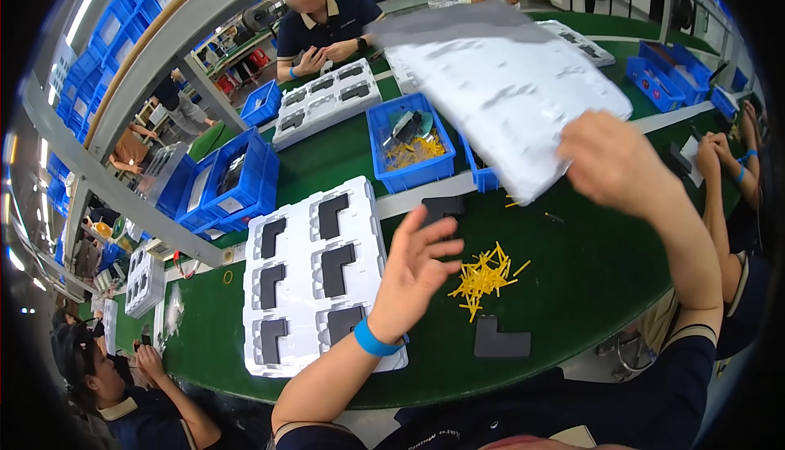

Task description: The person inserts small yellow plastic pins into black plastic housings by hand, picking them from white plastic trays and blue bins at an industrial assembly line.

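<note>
I have room to move over the green tabletop (593, 274) at four o'clock, out to its curved near edge. Toward half past one the raised white tray (507, 98) slants, blurred, its near edge gripped by the right hand (609, 159) at three. The left hand (417, 263), just below centre, is open, fingers spread. I count six dark pieces (334, 268) in the lower white tray (300, 213) between seven and eight, and one loose L-shaped piece (500, 344) at five, just beside the yellow strips (484, 280), too tangled to count. At twelve, a blue bin (419, 175) holds more strips and bits I can't make out.
</note>
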`<state>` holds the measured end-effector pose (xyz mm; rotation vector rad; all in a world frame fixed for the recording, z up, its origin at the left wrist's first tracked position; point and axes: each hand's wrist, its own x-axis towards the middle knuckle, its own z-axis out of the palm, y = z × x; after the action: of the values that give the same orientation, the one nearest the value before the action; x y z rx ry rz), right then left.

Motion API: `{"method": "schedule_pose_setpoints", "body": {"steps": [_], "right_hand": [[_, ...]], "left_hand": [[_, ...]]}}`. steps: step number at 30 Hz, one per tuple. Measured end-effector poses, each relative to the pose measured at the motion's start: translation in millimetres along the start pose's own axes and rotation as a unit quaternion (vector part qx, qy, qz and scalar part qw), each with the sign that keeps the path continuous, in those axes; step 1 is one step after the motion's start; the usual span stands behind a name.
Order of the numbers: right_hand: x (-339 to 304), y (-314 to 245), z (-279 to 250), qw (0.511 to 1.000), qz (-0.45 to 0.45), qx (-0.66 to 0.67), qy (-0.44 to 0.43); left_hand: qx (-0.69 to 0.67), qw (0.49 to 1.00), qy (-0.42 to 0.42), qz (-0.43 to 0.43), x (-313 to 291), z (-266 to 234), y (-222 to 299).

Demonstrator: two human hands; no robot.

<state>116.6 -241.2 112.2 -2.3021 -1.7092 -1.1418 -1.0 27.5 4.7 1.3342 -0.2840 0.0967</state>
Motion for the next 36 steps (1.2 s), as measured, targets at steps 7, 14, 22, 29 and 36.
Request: {"method": "schedule_pose_setpoints", "body": {"steps": [7, 14, 22, 29, 36], "right_hand": [[27, -85, 13, 0.99, -0.114, 0.087, 0.013], [7, -67, 18, 0.976, 0.007, 0.187, 0.114], [-55, -45, 56, 0.956, 0.171, 0.219, 0.1], [-52, -46, 65, 0.955, 0.176, 0.225, 0.082], [-55, -43, 66, 0.952, 0.189, 0.233, 0.065]], "left_hand": [[-0.133, 0.97, 0.203, 0.002, 1, -6, 37], [0.008, 0.95, 0.311, 0.014, -61, -85, 79], [0.049, 0.942, 0.326, -0.058, -197, -167, 96], [0.086, 0.935, 0.331, -0.097, -210, -187, 106], [0.037, 0.94, 0.323, -0.102, -199, -196, 95]]}}
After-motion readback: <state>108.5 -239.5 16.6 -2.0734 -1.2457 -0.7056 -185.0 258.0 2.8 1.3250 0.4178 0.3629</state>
